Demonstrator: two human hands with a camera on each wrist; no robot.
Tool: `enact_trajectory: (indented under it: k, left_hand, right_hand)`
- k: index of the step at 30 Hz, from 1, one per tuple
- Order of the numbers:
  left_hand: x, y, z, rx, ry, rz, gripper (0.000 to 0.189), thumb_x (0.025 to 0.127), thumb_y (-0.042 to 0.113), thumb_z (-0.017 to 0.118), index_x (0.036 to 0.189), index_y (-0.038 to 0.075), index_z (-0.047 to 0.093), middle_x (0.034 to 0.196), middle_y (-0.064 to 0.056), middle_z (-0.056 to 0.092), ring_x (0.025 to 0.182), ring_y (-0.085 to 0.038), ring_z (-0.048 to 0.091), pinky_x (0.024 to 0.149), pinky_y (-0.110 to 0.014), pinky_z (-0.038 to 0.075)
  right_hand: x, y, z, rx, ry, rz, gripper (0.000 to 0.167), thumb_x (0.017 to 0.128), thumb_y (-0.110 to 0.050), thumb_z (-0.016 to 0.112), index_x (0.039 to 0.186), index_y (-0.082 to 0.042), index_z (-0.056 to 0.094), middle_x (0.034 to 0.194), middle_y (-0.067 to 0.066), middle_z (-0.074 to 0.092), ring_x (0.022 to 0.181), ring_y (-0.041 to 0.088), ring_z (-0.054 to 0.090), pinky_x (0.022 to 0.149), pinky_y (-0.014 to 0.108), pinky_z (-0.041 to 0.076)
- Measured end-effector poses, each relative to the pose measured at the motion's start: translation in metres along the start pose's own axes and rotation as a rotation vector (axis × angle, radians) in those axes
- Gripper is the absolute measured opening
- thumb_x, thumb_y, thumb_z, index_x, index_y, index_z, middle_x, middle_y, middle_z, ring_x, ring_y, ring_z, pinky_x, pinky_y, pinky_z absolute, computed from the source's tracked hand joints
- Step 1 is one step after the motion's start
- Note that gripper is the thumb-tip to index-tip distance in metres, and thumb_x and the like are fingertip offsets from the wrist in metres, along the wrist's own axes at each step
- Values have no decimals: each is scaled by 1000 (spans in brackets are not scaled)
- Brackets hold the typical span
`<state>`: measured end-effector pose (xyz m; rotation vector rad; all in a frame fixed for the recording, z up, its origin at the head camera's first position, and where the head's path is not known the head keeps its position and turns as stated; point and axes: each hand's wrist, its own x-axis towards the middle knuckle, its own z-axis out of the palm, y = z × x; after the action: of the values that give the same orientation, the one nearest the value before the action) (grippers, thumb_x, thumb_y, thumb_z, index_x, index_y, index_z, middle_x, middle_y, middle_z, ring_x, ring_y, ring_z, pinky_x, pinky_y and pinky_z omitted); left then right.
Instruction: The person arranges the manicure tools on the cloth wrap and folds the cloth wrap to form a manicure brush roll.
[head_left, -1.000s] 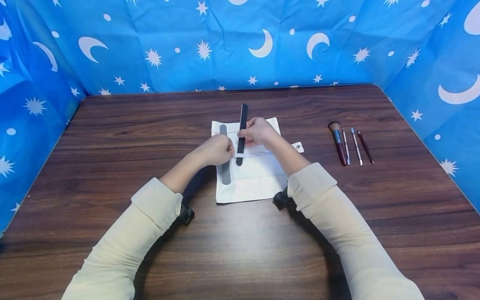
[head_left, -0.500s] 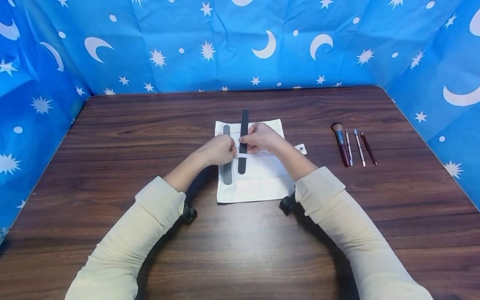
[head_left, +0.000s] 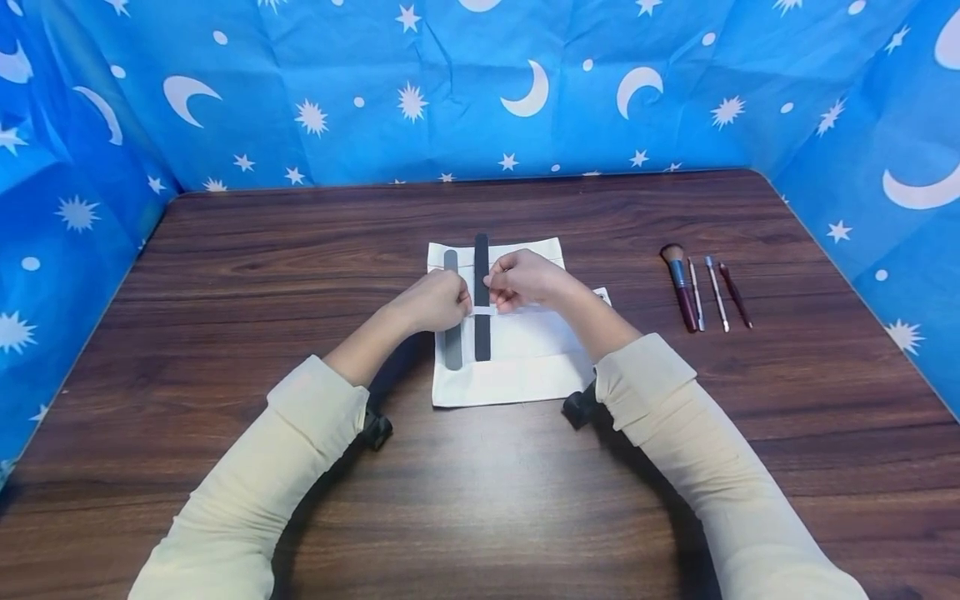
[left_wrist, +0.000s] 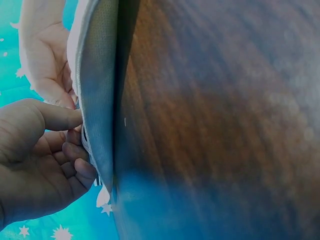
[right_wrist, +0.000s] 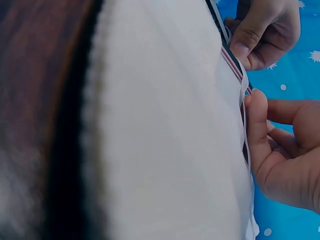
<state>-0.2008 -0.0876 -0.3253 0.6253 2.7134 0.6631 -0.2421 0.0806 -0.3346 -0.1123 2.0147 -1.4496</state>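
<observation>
A white cloth case (head_left: 517, 379) lies spread out mid-table. My left hand (head_left: 437, 300) pinches its white elastic band (head_left: 484, 310) just left of a black nail file (head_left: 482, 337). This file lies upright on the case, passing under the band. My right hand (head_left: 527, 279) holds the file's right edge between thumb and fingers, above the band. A grey nail file (head_left: 453, 350) lies parallel on the left, partly covered by my left hand. In the right wrist view the band (right_wrist: 244, 100) runs past both hands' fingertips.
To the right on the wooden table (head_left: 480, 500) lie a makeup brush (head_left: 681, 287), two slim metal tools (head_left: 717, 296) and a dark red thin tool (head_left: 736, 296). A snap tab (head_left: 602, 294) sticks out from the case's right side. Blue star-and-moon cloth (head_left: 450, 83) surrounds the table.
The black nail file has slid toward the near side under the elastic band and now lies flatter on the case. My right hand moved slightly nearer with it; my left stays at the band.
</observation>
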Motion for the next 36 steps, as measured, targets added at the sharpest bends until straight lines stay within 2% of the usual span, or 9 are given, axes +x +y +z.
enact_trajectory:
  k: [3,8,18,23,24,27,30,31,36]
  left_hand:
    - [0,-1,1,8,15,15,20,86,2,51,70,3,63,56,-1,51,48,-11,44,45,-22,34]
    - [2,-1,1,18,22,21,21,86,2,51,69,3,63,55,0,51,48,-10,44,45,-22,33]
    - [1,0,1,25,18,22,24,86,3,50,65,4,62,53,0,50,47,-11,44,45,-21,35]
    - [1,3,1,35,1,9,24,87,3,52,65,4,62,53,0,51,47,-10,43,49,-24,37]
    - [2,4,1,39,6,7,22,86,3,52,66,5,62,53,0,51,47,-10,43,56,-25,42]
    - [5,14,0,43,26,10,19,85,2,53,68,4,62,56,-1,52,48,-11,43,59,-29,43]
    - [10,26,0,61,33,23,13,85,3,56,75,3,65,62,-2,55,51,-11,45,60,-27,44]
    - [12,30,1,70,15,23,14,85,4,57,75,2,65,61,-2,54,50,-10,44,52,-24,41]
    - [17,37,8,120,-77,19,16,85,4,58,71,3,68,54,0,52,48,-9,43,50,-21,38]
  right_hand:
    - [-2,1,1,-92,-31,-15,11,92,-5,52,85,4,54,65,7,53,52,11,49,51,20,45]
    - [-5,1,2,-233,-21,-43,13,88,-6,58,77,1,59,61,4,51,51,11,47,50,21,41]
    - [-11,0,-1,-296,-9,-47,13,86,-8,61,78,2,62,60,2,50,53,11,49,54,22,44]
    - [-23,-3,-15,-365,108,-42,18,87,-15,62,87,4,64,65,4,53,59,14,54,61,26,48]
    - [-26,-4,-20,-381,138,-41,21,87,-17,62,90,4,65,67,5,54,60,14,55,62,26,49]
    - [-39,-1,-41,-400,233,-35,26,88,-19,62,99,5,65,74,8,57,63,15,58,65,29,51]
    - [-53,7,-65,-398,320,-39,32,89,-19,60,105,8,63,82,14,60,65,15,59,65,30,52]
    - [-58,11,-73,-391,348,-38,33,89,-19,60,107,9,62,85,17,61,65,14,59,65,30,52]
    - [-85,37,-116,-367,478,-14,38,90,-17,58,111,15,56,83,18,62,59,8,60,61,27,53]
